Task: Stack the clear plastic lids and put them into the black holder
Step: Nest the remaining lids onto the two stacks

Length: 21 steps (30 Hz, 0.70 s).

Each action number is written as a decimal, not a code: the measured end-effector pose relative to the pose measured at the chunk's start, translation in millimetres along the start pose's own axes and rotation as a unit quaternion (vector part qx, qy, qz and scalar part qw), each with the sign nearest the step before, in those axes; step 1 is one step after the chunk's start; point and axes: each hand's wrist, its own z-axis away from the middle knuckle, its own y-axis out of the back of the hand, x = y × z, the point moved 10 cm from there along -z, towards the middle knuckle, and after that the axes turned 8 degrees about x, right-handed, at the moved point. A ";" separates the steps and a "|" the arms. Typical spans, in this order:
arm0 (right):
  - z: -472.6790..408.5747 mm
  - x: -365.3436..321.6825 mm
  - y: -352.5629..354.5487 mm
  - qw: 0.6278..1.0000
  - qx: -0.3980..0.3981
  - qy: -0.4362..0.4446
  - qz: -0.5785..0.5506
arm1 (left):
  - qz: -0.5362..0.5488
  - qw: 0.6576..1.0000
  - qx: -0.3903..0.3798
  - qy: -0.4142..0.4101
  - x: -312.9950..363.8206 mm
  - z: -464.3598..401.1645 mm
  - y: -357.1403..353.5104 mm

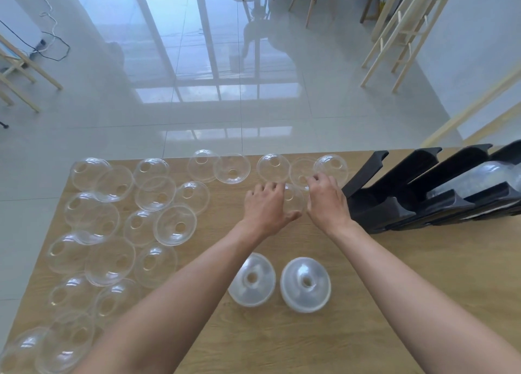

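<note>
Left hand [265, 207] and right hand [327, 201], fingers curled, grip one lid [293, 200] between them above the bench [394, 289], beside the holder [394, 201]. Loose lids [112, 232] lie leftward; two stacks [279, 283] sit nearer. Risks: the slick dome slipping, or a sleeve-less forearm sweeping a stack off-centre.

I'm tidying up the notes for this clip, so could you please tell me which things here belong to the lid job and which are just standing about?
Job:
left hand and right hand, both on one clear lid
loose lids
two lid stacks
black holder
wooden table

Just about:
wooden stool
floor cable
</note>
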 end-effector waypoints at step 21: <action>156.0 57.3 43.6 0.700 0.022 -0.379 -0.605 | 0.197 0.977 0.064 0.055 -78.4 123.1 86.0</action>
